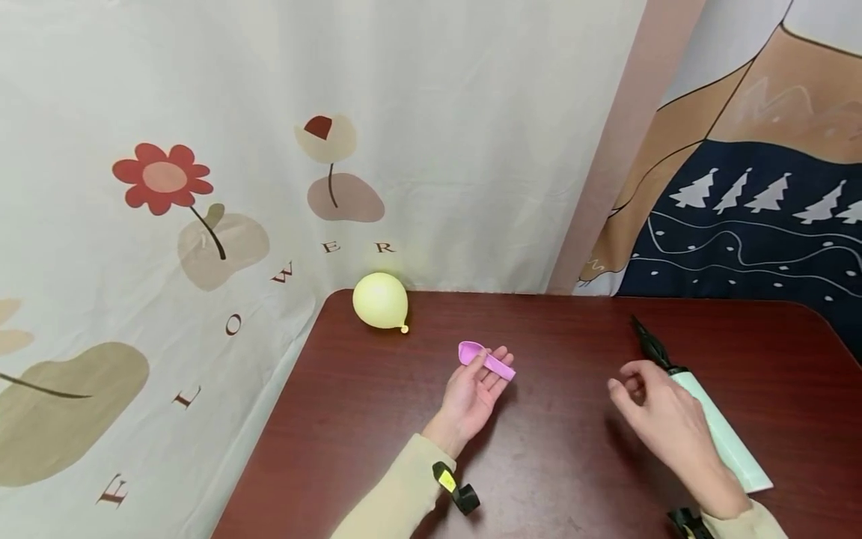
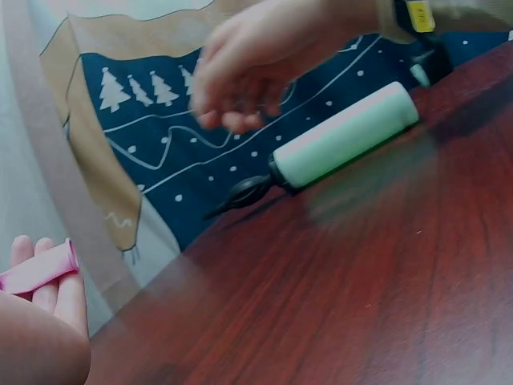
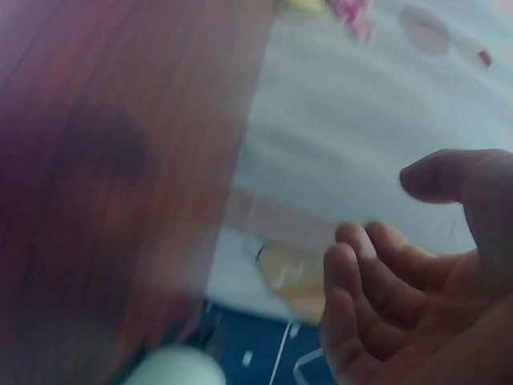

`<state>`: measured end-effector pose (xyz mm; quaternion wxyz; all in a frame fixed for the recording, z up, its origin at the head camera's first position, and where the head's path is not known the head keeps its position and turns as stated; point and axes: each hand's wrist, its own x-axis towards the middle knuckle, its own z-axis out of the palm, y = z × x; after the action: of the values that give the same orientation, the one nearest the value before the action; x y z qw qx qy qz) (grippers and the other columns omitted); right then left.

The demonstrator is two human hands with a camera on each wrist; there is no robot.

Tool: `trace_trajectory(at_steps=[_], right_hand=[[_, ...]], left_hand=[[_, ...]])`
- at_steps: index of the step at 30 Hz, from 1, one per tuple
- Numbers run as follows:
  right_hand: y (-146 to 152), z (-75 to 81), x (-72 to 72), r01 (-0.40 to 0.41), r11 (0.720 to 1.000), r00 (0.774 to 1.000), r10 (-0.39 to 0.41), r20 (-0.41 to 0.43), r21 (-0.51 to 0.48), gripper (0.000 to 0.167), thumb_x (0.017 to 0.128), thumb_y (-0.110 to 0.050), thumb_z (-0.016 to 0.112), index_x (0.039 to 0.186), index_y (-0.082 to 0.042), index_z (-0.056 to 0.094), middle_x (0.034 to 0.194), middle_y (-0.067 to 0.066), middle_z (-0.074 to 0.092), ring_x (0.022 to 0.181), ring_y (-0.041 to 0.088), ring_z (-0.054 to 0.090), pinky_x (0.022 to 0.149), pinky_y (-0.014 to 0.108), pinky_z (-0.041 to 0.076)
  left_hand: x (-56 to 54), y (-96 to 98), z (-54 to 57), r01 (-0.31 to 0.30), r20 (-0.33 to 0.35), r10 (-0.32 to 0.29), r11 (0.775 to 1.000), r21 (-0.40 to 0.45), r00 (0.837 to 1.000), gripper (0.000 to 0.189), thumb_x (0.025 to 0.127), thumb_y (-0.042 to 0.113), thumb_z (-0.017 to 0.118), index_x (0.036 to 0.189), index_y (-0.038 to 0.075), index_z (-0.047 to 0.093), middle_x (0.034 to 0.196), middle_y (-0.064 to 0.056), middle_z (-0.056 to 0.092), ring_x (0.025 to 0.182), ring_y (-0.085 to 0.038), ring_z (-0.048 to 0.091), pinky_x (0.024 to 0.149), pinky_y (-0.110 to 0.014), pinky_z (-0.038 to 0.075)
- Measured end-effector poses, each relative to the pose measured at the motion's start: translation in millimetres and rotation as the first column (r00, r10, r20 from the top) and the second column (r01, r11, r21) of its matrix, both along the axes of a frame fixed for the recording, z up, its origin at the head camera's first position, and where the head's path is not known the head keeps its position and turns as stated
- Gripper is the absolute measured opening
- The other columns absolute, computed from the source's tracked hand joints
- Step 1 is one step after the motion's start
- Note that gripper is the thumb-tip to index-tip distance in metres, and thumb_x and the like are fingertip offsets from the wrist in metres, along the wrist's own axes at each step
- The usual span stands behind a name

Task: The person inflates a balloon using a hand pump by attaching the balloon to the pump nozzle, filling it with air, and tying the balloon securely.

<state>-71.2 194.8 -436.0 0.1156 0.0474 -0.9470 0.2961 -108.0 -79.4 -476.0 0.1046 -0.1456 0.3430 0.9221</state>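
Note:
A limp pink balloon lies across the fingers of my left hand, which is turned palm up, and the thumb pinches it there. The balloon's open neck end shows beyond the fingers in the left wrist view. My right hand hovers above the table with its fingers loosely bent and nothing in them. In the right wrist view, a gap separates the thumb from the fingers. Beside and partly behind that hand lies a mint-green balloon pump with a black nozzle pointing away.
An inflated yellow balloon, its neck tied, sits at the far left corner of the dark red-brown table. Behind the table hang a white flower-print curtain and a navy and tan cloth with tree shapes.

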Motion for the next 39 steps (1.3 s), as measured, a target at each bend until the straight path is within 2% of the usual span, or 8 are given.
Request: trace_trajectory(at_steps=[4,10,15,24,30,33,35,39], right_hand=[[29,-3.6,1.5,0.065,0.997,0.995,-0.068,0.07,0.032,0.049,0.096,-0.037,0.07,0.126,-0.001,0.058,0.111,0.02,0.063,0.091,0.036,0.058,0.068,0.051,0.046],[72,-17.5,-2.0,0.083,0.985,0.976,-0.11,0.186,0.15,0.09,0.094,-0.055,0.067,0.152,0.005,0.034,0.131,0.04,0.044,0.104,0.058,0.044,0.069,0.068,0.04],[95,-35.6,-3.1,0.066,0.972,0.948,-0.131,0.289,0.225,0.11,0.092,-0.068,0.063,0.153,0.015,0.024,0.134,0.048,0.036,0.109,0.066,0.038,0.075,0.075,0.037],[107,-54.0,-1.6,0.05,0.972,0.942,-0.123,0.313,0.231,0.094,0.09,-0.053,0.073,0.123,0.029,0.04,0.1,0.044,0.047,0.084,0.051,0.048,0.074,0.062,0.043],[107,-47.2,-5.6,0.055,0.979,0.863,-0.145,0.484,0.197,0.077,0.091,-0.042,0.069,0.118,0.025,0.041,0.091,0.032,0.054,0.072,0.039,0.055,0.058,0.051,0.047],[105,-43.0,-4.3,0.084,0.978,0.846,-0.171,0.504,0.19,0.081,0.091,-0.043,0.067,0.128,0.022,0.036,0.096,0.033,0.057,0.072,0.039,0.058,0.056,0.051,0.046],[103,-39.4,-3.2,0.079,0.982,0.847,-0.157,0.508,0.172,0.086,0.093,-0.048,0.065,0.135,0.02,0.032,0.101,0.033,0.059,0.072,0.038,0.059,0.055,0.05,0.046],[92,-30.7,0.3,0.011,0.994,0.877,-0.063,0.477,0.113,0.089,0.096,-0.056,0.062,0.141,0.014,0.031,0.105,0.032,0.062,0.075,0.034,0.062,0.055,0.047,0.047]], left_hand=[[-4.2,-8.7,1.0,-0.014,0.007,0.014,1.0,0.014,1.0,0.013,0.111,0.015,0.046,0.12,0.005,0.046,0.129,-0.016,0.069,0.14,-0.039,0.05,0.116,-0.048,0.039],[-8.3,-18.2,0.0,-0.037,0.01,0.037,0.999,0.017,0.999,0.025,0.112,0.02,0.044,0.13,0.003,0.039,0.148,-0.022,0.055,0.145,-0.039,0.043,0.12,-0.047,0.034],[-9.2,-23.6,-2.3,-0.072,0.022,0.072,0.997,0.019,0.997,0.034,0.111,0.02,0.045,0.138,0.001,0.035,0.156,-0.024,0.045,0.147,-0.039,0.04,0.121,-0.046,0.032],[-11.6,-23.4,1.2,-0.106,-0.045,0.108,0.993,0.049,0.993,0.04,0.109,0.003,0.048,0.147,-0.004,0.037,0.139,-0.014,0.064,0.149,-0.037,0.037,0.12,-0.042,0.035],[-13.6,-24.3,5.2,-0.121,-0.044,0.124,0.99,0.066,0.991,0.042,0.111,0.009,0.044,0.15,-0.005,0.036,0.133,-0.011,0.067,0.147,-0.034,0.042,0.119,-0.04,0.035],[-14.1,-25.3,7.5,-0.125,-0.035,0.128,0.99,0.066,0.991,0.045,0.112,0.012,0.045,0.152,-0.005,0.035,0.142,-0.015,0.062,0.145,-0.033,0.044,0.118,-0.039,0.037],[-14.1,-26.2,9.2,-0.126,-0.033,0.129,0.99,0.069,0.991,0.047,0.112,0.014,0.046,0.153,-0.004,0.033,0.147,-0.017,0.057,0.146,-0.033,0.043,0.117,-0.039,0.039],[-13.3,-27.1,12.7,-0.124,-0.041,0.127,0.989,0.078,0.991,0.046,0.112,0.017,0.044,0.152,-0.004,0.035,0.145,-0.017,0.059,0.147,-0.035,0.042,0.116,-0.039,0.04]])
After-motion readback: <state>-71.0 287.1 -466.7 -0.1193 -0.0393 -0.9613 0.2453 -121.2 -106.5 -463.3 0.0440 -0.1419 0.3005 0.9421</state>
